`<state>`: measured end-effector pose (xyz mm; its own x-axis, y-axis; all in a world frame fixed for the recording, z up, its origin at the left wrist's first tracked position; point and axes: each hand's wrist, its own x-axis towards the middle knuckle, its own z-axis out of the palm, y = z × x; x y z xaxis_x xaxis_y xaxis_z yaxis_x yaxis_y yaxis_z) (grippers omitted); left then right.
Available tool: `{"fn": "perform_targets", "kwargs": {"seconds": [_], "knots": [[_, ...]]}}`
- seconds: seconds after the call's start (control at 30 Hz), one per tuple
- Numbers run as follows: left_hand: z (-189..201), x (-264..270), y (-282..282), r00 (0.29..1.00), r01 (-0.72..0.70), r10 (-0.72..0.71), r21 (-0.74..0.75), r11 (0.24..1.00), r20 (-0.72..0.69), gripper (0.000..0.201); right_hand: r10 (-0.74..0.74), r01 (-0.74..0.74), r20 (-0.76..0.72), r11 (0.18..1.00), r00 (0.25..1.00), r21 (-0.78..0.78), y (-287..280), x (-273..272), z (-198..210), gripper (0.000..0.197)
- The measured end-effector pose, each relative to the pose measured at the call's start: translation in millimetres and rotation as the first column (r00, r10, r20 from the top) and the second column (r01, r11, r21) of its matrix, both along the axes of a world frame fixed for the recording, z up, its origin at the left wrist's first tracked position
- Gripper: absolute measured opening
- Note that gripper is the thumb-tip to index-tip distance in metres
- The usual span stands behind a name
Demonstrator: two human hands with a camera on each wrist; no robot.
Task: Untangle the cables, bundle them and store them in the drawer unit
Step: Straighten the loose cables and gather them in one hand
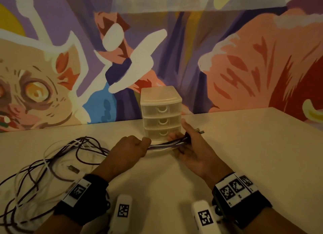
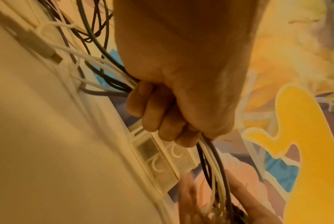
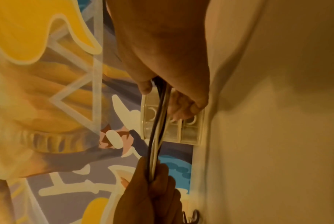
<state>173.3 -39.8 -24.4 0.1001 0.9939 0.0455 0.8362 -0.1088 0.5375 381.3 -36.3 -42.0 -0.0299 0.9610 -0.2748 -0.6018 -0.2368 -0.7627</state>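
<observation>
Left hand [image 1: 130,149]: closed in a fist around a gathered run of thin dark purple and white cables [image 1: 164,144], fingers [image 2: 152,115] curled fully over the strands. Right hand [image 1: 189,146]: gripping the same run a short way along, thumb on top and fingers underneath, with the plug ends (one metal connector shows past the knuckles) sticking out beyond it. The stretch between the two hands is held taut and straight, just above the white table [image 1: 244,146], near the middle of its far edge.

Behind the left hand the remaining cable length trails to the table's left side, lying there in loose overlapping loops [image 1: 43,164] that reach the near-left corner. A white USB plug [image 2: 47,51] lies among them.

Small translucent white plastic three-drawer unit [image 1: 161,109]: stands upright at the far edge against the painted wall mural [image 1: 244,59], directly behind the held cables. All three drawers are pushed in; contents cannot be made out through the frosted fronts.
</observation>
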Motion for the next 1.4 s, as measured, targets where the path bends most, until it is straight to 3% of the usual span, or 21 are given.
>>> {"fn": "perform_targets", "kwargs": {"seconds": [0.13,0.2,0.23,0.3,0.37,0.43,0.5,0.53,0.57,0.6,0.63,0.73,0.8,0.87,1.0,1.1,1.2,1.33,1.4], "knots": [[-1.1,-10.3,0.5,0.996,-0.029,0.023,0.072,0.997,0.084,0.052,-0.152,0.16,0.256,0.987,0.955,-0.01,6.5,13.5,2.0,0.072],[-3.1,-10.4,1.8,0.996,-0.04,0.033,0.077,0.996,0.089,0.055,-0.298,0.273,0.479,0.954,0.826,0.122,4.9,23.2,7.1,0.056],[-2.8,-9.5,2.1,0.998,-0.028,0.023,0.078,0.997,0.064,0.055,-0.357,0.276,0.513,0.933,0.781,0.23,3.1,26.1,10.8,0.04],[-1.0,-8.8,2.1,1.0,0.015,-0.016,0.084,0.996,0.013,0.051,-0.365,0.138,0.524,0.896,0.769,0.422,-0.9,25.2,18.7,0.023],[0.8,-7.6,0.3,0.995,0.075,-0.069,0.099,0.992,-0.068,0.045,-0.203,-0.175,0.617,0.851,0.76,0.495,-7.3,16.7,25.0,0.032],[-2.1,-6.3,-0.3,0.993,0.076,-0.064,0.113,0.991,-0.101,0.036,0.005,-0.487,0.778,0.782,0.629,0.389,-13.5,2.8,25.7,0.051],[-3.8,-7.2,1.5,0.991,0.065,-0.047,0.14,0.988,-0.128,0.037,0.115,-0.63,0.914,0.757,0.388,0.172,-20.7,-10.7,19.4,0.053],[-4.2,-7.2,1.1,0.989,0.07,-0.047,0.164,0.984,-0.139,0.041,0.099,-0.641,0.959,0.762,0.264,0.098,-22.8,-14.8,15.2,0.044],[-5.5,-7.1,1.7,0.985,0.097,-0.068,0.179,0.979,-0.158,0.048,0.064,-0.633,0.981,0.771,0.185,0.069,-24.5,-17.8,12.0,0.03],[-7.6,-6.4,1.8,0.987,0.117,-0.093,0.187,0.975,-0.131,0.059,0.049,-0.615,0.987,0.787,0.154,0.056,-26.4,-20.5,11.0,0.015],[-9.5,-6.1,1.8,0.992,0.119,-0.109,0.186,0.975,-0.062,0.066,0.067,-0.594,0.984,0.803,0.165,0.045,-28.9,-22.9,12.3,0.007],[-10.5,-4.4,1.6,0.981,0.057,-0.096,0.226,0.972,0.166,0.061,0.245,-0.576,0.932,0.816,0.267,-0.049,-34.9,-28.8,18.6,0.031],[-9.6,-4.5,0.4,0.97,0.074,-0.124,0.231,0.97,0.211,0.068,0.413,-0.596,0.829,0.793,0.377,-0.124,-39.3,-30.7,24.2,0.038],[-9.9,-6.2,-0.3,0.955,0.107,-0.16,0.213,0.971,0.251,0.07,0.588,-0.652,0.667,0.732,0.457,-0.198,-40.1,-29.0,29.0,0.041],[-10.3,-8.4,-4.4,0.923,0.147,-0.205,0.194,0.97,0.325,0.068,0.773,-0.766,0.386,0.606,0.504,-0.215,-34.2,-21.1,29.2,0.045],[-5.9,-10.4,-7.0,0.923,0.168,-0.226,0.201,0.965,0.311,0.069,0.784,-0.783,0.239,0.61,0.574,-0.122,-30.7,-16.4,28.6,0.043],[-1.9,-20.3,-5.3,0.925,0.171,-0.239,0.241,0.956,0.296,0.069,0.708,-0.716,0.168,0.698,0.686,-0.018,-26.5,-10.7,35.3,0.042],[-8.1,-26.4,1.3,0.935,0.227,-0.304,0.349,0.909,0.182,0.042,0.558,-0.582,0.178,0.803,0.81,0.127,-26.8,-11.9,33.4,0.045],[-7.7,-27.0,3.6,0.947,0.211,-0.286,0.391,0.896,0.143,0.035,0.547,-0.576,0.192,0.799,0.815,0.172,-30.4,-19.3,24.7,0.044]]}}
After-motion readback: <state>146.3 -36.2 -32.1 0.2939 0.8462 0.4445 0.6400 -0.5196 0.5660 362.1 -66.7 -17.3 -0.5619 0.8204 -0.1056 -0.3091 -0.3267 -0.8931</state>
